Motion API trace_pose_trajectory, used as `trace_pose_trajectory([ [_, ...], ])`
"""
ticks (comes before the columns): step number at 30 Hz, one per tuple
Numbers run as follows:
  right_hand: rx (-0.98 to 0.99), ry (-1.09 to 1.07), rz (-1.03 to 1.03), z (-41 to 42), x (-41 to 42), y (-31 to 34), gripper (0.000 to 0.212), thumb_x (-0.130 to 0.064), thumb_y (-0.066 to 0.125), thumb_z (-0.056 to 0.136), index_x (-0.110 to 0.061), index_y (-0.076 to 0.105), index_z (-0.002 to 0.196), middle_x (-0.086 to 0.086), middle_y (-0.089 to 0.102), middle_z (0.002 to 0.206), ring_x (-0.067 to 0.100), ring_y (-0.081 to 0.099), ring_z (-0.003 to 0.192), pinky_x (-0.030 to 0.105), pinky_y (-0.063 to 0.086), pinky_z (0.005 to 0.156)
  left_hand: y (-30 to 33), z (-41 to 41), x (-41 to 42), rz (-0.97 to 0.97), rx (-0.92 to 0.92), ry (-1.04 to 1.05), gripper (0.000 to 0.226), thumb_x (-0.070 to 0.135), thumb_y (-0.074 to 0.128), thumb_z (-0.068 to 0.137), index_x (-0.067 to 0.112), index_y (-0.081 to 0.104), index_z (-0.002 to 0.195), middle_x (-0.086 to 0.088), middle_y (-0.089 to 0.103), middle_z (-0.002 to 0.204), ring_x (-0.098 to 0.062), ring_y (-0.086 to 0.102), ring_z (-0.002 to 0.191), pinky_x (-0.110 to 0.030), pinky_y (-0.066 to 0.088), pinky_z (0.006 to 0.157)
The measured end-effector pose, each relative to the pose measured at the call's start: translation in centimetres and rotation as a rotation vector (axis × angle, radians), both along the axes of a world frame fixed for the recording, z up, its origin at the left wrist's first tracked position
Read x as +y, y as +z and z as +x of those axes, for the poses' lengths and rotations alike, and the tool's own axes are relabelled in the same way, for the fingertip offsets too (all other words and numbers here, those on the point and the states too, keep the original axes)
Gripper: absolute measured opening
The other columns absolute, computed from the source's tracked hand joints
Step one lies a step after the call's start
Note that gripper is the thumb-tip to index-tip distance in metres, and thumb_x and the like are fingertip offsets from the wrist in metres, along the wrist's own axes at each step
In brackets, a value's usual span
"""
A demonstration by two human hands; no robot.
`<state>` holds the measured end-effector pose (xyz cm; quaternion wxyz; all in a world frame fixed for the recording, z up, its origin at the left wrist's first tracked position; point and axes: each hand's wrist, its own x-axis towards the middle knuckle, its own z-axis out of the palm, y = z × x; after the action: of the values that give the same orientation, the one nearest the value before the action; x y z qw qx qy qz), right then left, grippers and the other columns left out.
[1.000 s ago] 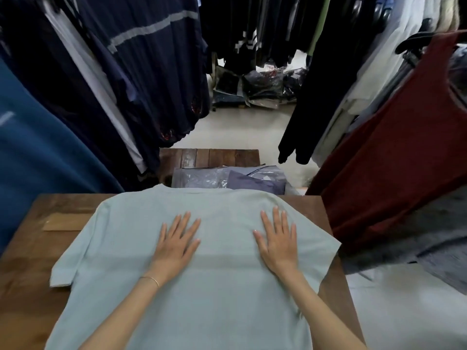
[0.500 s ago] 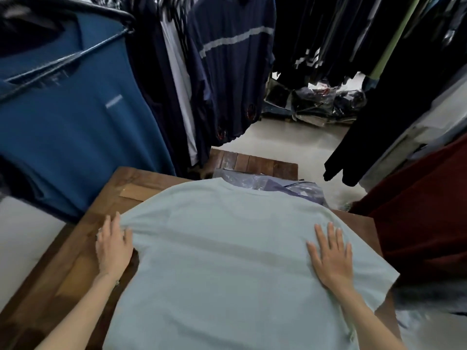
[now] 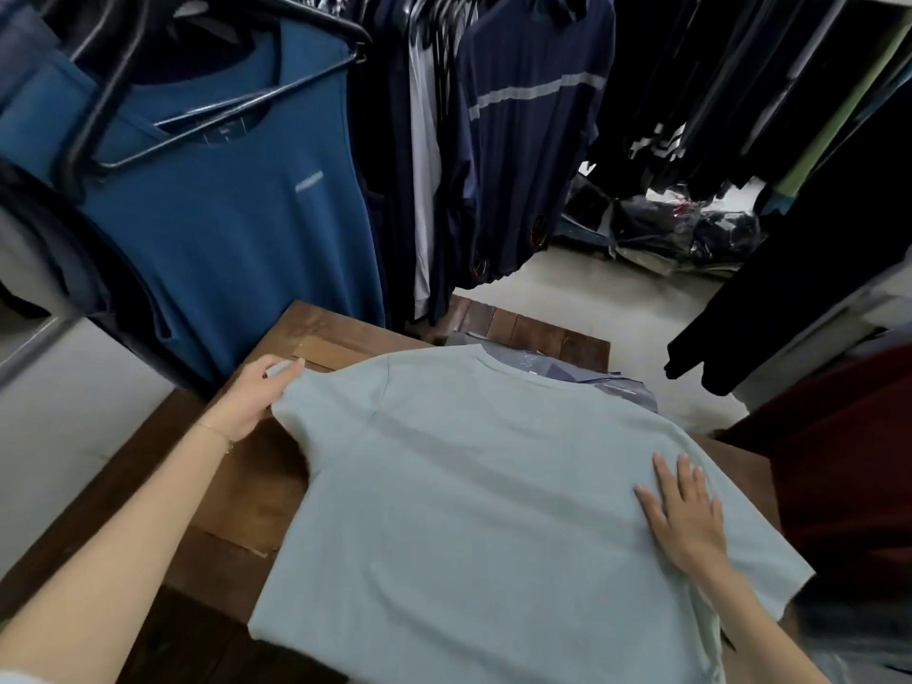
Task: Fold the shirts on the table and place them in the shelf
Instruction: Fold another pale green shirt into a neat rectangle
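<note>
A pale mint-green T-shirt [image 3: 469, 486] lies spread face down on the brown wooden table [image 3: 237, 491], its neck pointing away from me. My left hand [image 3: 251, 394] is shut on the edge of the shirt's left sleeve and holds it a little off the wood. My right hand [image 3: 683, 513] rests flat with fingers apart on the shirt's right shoulder area, holding nothing.
Plastic-bagged shirts [image 3: 587, 375] lie just beyond the collar on a lower wooden bench [image 3: 528, 328]. A blue shirt on a hanger [image 3: 222, 214] hangs close at the left, dark garments [image 3: 523, 140] behind, a maroon garment [image 3: 849, 461] at the right. Bagged clothes [image 3: 681, 234] sit on the floor.
My left hand slid off the shirt's middle to the left sleeve and took hold of its edge. My right hand moved outward to the right shoulder. The camera turned left.
</note>
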<state>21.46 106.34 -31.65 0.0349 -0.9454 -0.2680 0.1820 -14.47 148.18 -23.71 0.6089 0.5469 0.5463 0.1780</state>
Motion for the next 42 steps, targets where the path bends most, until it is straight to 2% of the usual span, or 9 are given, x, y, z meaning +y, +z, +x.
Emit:
trace_pose_trajectory([
  [3,-0.001,-0.002,0.001,0.0,0.0,0.2,0.061,-0.051,0.031,0.098,-0.036,0.006,0.152,-0.001,-0.006,0.161,0.02,-0.006,0.148,0.044,0.003,0.117,-0.1,-0.4,1.0,-0.048,-0.092,0.222,0.035,0.026,0.058,0.095,0.002,0.053,0.12,-0.004,0.054,0.079,-0.007,0.047,0.056,-0.014,0.037,0.038],
  [7,-0.002,-0.001,-0.002,0.0,0.0,0.4,0.061,-0.051,0.031,0.098,-0.036,0.006,0.152,-0.001,-0.007,0.161,0.02,-0.006,0.148,0.044,0.003,0.118,-2.5,-2.1,-1.2,-0.073,0.048,0.214,0.051,0.039,0.062,0.09,0.002,0.054,0.124,-0.014,0.063,0.11,-0.022,0.063,0.088,-0.029,0.053,0.064],
  [10,0.005,-0.001,-0.006,0.0,0.1,0.3,0.062,-0.052,0.031,0.098,-0.035,0.006,0.152,0.0,-0.007,0.161,0.02,-0.007,0.148,0.044,0.003,0.118,-3.3,-2.6,-3.8,0.009,0.197,0.188,0.052,0.048,0.066,0.084,0.003,0.06,0.111,-0.01,0.065,0.096,-0.019,0.063,0.075,-0.026,0.05,0.059],
  [18,0.008,0.03,-0.018,0.4,-0.2,0.5,0.064,-0.054,0.032,0.097,-0.036,0.005,0.151,0.0,-0.007,0.161,0.021,-0.006,0.148,0.044,0.005,0.117,-4.7,-4.8,-5.9,0.08,0.442,-0.075,0.015,0.011,0.073,0.082,-0.001,0.066,0.09,-0.012,0.066,0.091,-0.023,0.06,0.075,-0.023,0.047,0.054],
  [25,-0.078,0.076,0.109,-0.4,5.4,2.4,0.05,-0.021,0.061,0.089,-0.005,0.048,0.134,0.026,0.032,0.146,0.039,0.025,0.139,0.044,0.026,0.112,-4.6,-4.8,-4.2,0.381,0.493,0.149,0.037,0.02,0.065,0.088,0.002,0.055,0.118,-0.018,0.064,0.111,-0.035,0.056,0.11,-0.043,0.045,0.092],
  [32,0.31,0.509,0.396,-11.2,16.7,4.8,0.038,-0.023,0.053,0.095,-0.013,0.054,0.132,0.011,0.049,0.14,0.025,0.048,0.127,0.024,0.036,0.102,-5.0,-1.8,-2.3,0.247,0.598,-0.021,0.051,0.037,0.081,0.072,-0.001,0.061,0.099,-0.018,0.064,0.107,-0.036,0.056,0.103,-0.041,0.047,0.082],
  [36,0.794,0.135,0.561,-15.0,20.2,5.2,0.03,-0.03,0.055,0.093,-0.02,0.06,0.121,0.006,0.067,0.108,0.015,0.063,0.082,0.02,0.049,0.074,-4.6,-2.0,-2.3,0.25,0.552,-0.089,0.03,0.031,0.077,0.077,0.007,0.063,0.088,-0.019,0.066,0.104,-0.037,0.057,0.103,-0.045,0.048,0.086],
  [39,0.816,0.064,0.56,-15.4,21.0,4.7,0.033,-0.035,0.056,0.093,-0.021,0.058,0.122,0.004,0.065,0.107,0.015,0.061,0.088,0.021,0.048,0.071,-4.0,-1.8,-3.3,0.361,0.529,-0.087,0.033,0.029,0.065,0.088,0.005,0.059,0.111,-0.016,0.063,0.117,-0.036,0.054,0.111,-0.044,0.046,0.093],
  [42,0.815,0.134,0.517,-15.3,21.6,5.5,0.04,-0.045,0.054,0.093,-0.018,0.061,0.12,0.001,0.063,0.108,0.016,0.06,0.096,0.018,0.046,0.072,-1.7,0.5,-6.4,0.495,0.384,-0.073,0.02,0.027,0.056,0.094,0.007,0.052,0.095,-0.011,0.062,0.094,-0.032,0.057,0.094,-0.037,0.043,0.073],
])
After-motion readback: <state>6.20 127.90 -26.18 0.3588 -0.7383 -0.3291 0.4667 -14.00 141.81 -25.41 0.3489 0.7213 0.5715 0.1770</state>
